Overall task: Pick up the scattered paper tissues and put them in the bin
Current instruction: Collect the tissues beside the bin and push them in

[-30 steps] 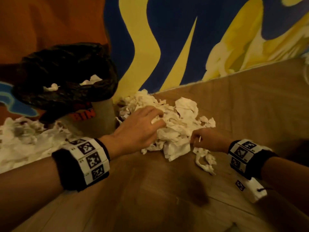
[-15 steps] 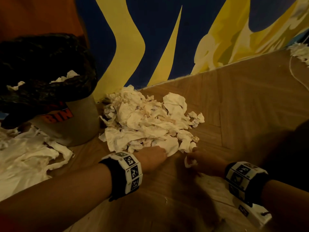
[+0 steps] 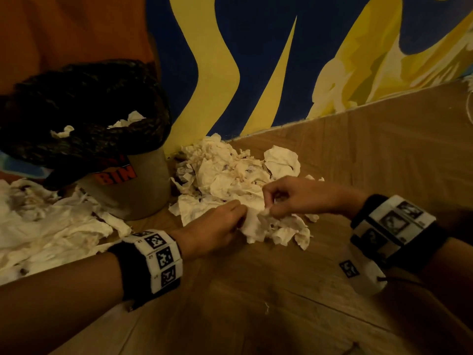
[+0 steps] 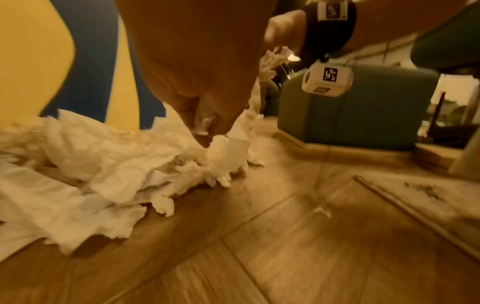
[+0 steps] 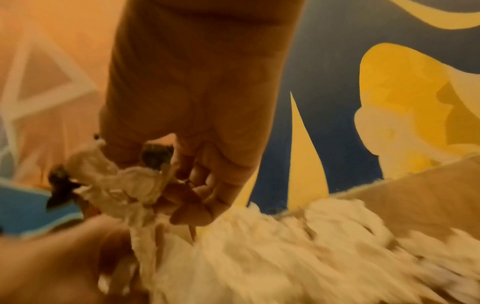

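- Wooden floor (image 3: 268,303) fills the front of the head view, and one tiny white scrap (image 3: 266,307) lies alone on it, well in front of the bin.
- Next come the two hands, close together at the front edge of the tissue pile (image 3: 230,180), which lies just to the right of the bin.
- The left hand (image 3: 212,226) has its fingers curled round a bunch of tissue. I think it grabs low so it can scoop up a lot at once.
- The right hand (image 3: 294,198) pinches a twisted bit of tissue between thumb and fingers. The right wrist view shows the paper squeezed in that pinch. It looks like both hands are bunching the front of the pile into one lump.
- Behind the hands the rest of the pile reaches back to the wall.
- The bin (image 3: 133,185) stands to the left of this pile, with a black bag (image 3: 84,103) folded over its rim to keep the mess inside. A few tissues already show in its top.
- More tissues (image 3: 43,224) lie spread on the floor to the left of the bin, so lots of work is left.
- Farthest back, behind the bin, is a painted wall (image 3: 256,60) in blue, yellow and orange.
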`<state>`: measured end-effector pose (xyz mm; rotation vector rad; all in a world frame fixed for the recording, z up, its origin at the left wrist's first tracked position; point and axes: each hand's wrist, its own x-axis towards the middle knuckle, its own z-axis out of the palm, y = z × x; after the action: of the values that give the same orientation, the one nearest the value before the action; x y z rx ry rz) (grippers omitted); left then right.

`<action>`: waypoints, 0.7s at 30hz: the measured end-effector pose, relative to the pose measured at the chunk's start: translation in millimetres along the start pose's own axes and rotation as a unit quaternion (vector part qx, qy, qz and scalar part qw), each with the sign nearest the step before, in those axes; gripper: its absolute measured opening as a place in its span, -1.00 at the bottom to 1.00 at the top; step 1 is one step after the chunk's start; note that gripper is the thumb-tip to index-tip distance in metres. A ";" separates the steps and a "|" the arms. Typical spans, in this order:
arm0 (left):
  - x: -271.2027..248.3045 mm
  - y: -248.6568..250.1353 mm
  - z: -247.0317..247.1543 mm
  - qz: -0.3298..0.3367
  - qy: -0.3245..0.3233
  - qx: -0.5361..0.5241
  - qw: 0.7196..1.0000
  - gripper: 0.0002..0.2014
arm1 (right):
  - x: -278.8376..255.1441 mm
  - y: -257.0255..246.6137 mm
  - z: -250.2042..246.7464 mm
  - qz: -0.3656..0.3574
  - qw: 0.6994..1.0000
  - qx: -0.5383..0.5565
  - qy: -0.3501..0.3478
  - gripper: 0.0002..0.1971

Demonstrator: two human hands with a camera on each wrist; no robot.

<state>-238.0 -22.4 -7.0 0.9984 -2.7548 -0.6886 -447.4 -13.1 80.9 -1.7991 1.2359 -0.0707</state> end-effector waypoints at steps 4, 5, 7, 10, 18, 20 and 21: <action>-29.3 -9.0 -29.3 0.031 0.091 -0.015 0.995 -0.81 | 2.4 -53.5 -21.3 -0.127 0.986 0.081 0.074 -0.94; -39.7 -10.4 -37.8 0.049 0.115 -0.020 0.992 -0.82 | 6.8 -66.6 -24.4 -0.161 0.976 0.101 0.101 -0.94; -60.6 -9.3 -57.4 0.081 0.161 -0.019 0.983 -0.86 | 20.0 -91.8 -28.6 -0.226 0.953 0.137 0.147 -0.97; -89.8 -5.0 -85.7 0.083 0.239 -0.004 0.967 -0.83 | 48.2 -130.0 -30.8 -0.315 0.918 0.141 0.194 -0.94; -145.8 2.1 -155.5 -0.003 0.423 0.113 0.899 -0.89 | 135.9 -200.1 -12.6 -0.359 0.876 0.098 0.307 -0.90; -155.6 -1.3 -171.3 -0.027 0.461 0.120 0.879 -0.87 | 146.3 -201.9 -8.2 -0.313 0.912 -0.022 0.263 -0.84; -159.4 -4.5 -178.6 -0.037 0.476 0.127 0.870 -0.86 | 148.4 -199.8 -6.5 -0.305 0.920 -0.068 0.237 -0.81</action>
<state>-64.0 9.1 154.3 1.0880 -1.9356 0.1793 -235.9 -116.0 162.6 -2.3182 0.9564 -0.8360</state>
